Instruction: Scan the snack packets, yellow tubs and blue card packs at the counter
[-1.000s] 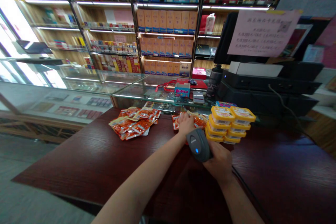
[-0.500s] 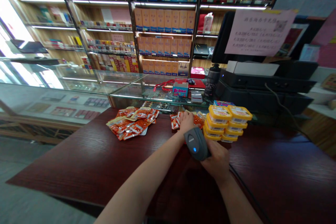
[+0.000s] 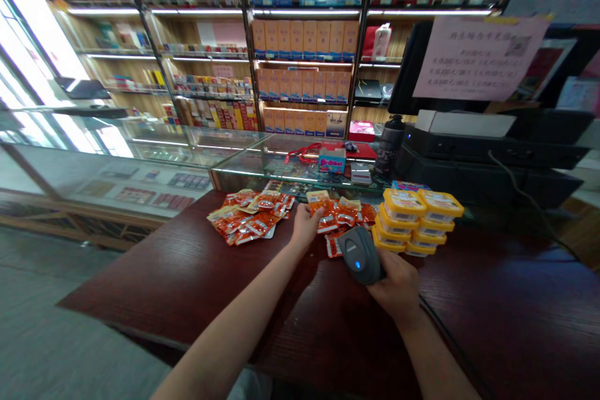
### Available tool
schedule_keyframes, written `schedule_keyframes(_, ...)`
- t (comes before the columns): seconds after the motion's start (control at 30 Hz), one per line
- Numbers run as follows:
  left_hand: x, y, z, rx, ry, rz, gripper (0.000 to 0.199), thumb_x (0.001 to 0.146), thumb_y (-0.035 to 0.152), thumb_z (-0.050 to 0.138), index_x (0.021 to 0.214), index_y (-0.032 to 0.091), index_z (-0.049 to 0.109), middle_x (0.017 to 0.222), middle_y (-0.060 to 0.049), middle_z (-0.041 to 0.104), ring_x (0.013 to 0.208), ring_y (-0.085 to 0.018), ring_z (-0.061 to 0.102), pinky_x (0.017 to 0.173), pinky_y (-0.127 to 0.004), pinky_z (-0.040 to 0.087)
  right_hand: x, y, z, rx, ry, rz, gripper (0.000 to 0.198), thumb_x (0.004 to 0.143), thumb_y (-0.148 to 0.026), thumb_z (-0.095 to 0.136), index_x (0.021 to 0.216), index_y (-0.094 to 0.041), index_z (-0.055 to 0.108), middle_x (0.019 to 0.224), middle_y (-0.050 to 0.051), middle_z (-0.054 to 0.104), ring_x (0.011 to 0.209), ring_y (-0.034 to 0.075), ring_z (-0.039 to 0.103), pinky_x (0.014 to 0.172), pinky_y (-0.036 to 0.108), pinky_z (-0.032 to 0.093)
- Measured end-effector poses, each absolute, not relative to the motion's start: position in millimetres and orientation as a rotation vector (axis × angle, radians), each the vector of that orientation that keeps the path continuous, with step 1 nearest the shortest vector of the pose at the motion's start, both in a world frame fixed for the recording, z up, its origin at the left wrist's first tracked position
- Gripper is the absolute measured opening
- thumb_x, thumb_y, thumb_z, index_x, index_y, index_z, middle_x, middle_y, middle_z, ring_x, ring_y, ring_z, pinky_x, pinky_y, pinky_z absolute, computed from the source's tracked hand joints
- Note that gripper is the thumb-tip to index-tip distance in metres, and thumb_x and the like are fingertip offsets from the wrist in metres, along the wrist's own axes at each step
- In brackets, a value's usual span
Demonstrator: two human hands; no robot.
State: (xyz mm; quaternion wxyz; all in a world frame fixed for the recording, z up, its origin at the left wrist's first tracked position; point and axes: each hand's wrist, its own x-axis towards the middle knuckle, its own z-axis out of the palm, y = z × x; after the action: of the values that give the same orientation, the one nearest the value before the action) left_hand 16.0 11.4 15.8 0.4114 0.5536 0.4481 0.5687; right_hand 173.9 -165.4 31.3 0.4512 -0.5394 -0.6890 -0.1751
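- Surface [image 3: 187, 281], dark red-brown wood grain; carries the packets and tubs.
- Cable [image 3: 438, 320], black, trailing from below the right hand toward the near side.
- Right hand [image 3: 397, 281]: wrapped around the grip of a barcode scanner [image 3: 360, 255], grey, blue light lit. Likely light and rigid; best taken by the handle, leaving the head free.
- Single loose packet [image 3: 334, 245], orange, lying just beyond the scanner head and partly hidden by it; whether they touch cannot be told.
- Left hand [image 3: 305, 228]: thumb and fingers pinching the near left side of one orange packet [image 3: 319, 201], raised at a tilt. Judged light, soft and pliable; its glossy film may slip. Best held by an edge, the printed face kept flat.
- Left pile [image 3: 250, 219], similar packets overlapping; liable to slide if pressed.
- Right group [image 3: 347, 212], more packets, between left hand and tubs.
- Yellow tubs [image 3: 397, 224], lidded, stacked in two columns; probably stiffer than the packets, best gripped across the sides, as the columns could topple.
- Glass display case [image 3: 244, 165], beyond; small blue-and-pink box [image 3: 332, 162] on top.
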Motion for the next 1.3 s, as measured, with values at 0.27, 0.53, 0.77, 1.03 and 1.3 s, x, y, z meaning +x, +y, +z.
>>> schedule_keyframes(0.27,-26,0,-14,1.27,0.977,1.527,0.048,0.061,0.026,0.079,0.095,0.018,0.047,0.097,-0.006,0.067,0.088,-0.02,0.067,0.079,-0.034,0.053,161,-157,30,-1.526,-1.701,-0.092,0.019,0.074,-0.03,0.06,0.091,-0.023,0.068,0.076,0.004,0.072,0.068,0.022,0.067,0.059,0.028,0.048)
schedule_keyframes(0.53,-25,-3,-14,1.257,0.958,1.551,0.042,0.063,0.021,0.077,0.096,0.017,0.05,0.1,-0.008,0.068,0.089,-0.02,0.068,0.083,-0.036,0.054,132,-150,60,-1.338,-1.608,0.479,0.027,0.075,-0.035,0.067,0.097,-0.018,0.069,0.094,0.008,0.074,0.087,0.025,0.068,0.08,0.039,0.053)
schedule_keyframes(0.77,-24,0,-17,1.269,0.939,1.563,0.05,0.061,0.022,0.079,0.104,0.019,0.054,0.104,-0.009,0.07,0.094,-0.024,0.068,0.087,-0.039,0.054,129,-150,60,-1.312,-1.597,0.509,0.029,0.075,-0.032,0.067,0.101,-0.018,0.07,0.1,0.009,0.074,0.095,0.027,0.068,0.084,0.04,0.054)
schedule_keyframes(1.03,-26,3,-21,1.348,0.895,1.588,0.052,0.062,0.022,0.079,0.108,0.018,0.056,0.109,-0.01,0.069,0.102,-0.025,0.065,0.093,-0.04,0.052,134,-149,53,-1.389,-1.626,0.5,0.034,0.075,-0.037,0.067,0.102,-0.018,0.071,0.1,0.01,0.074,0.096,0.029,0.068,0.085,0.041,0.053)
schedule_keyframes(1.3,-25,5,-23,1.347,0.862,1.585,0.05,0.063,0.021,0.078,0.108,0.018,0.055,0.11,-0.011,0.068,0.1,-0.025,0.066,0.093,-0.041,0.051,133,-151,57,-1.399,-1.618,0.526,0.033,0.074,-0.039,0.066,0.1,-0.017,0.071,0.096,0.008,0.074,0.09,0.027,0.069,0.081,0.038,0.053)
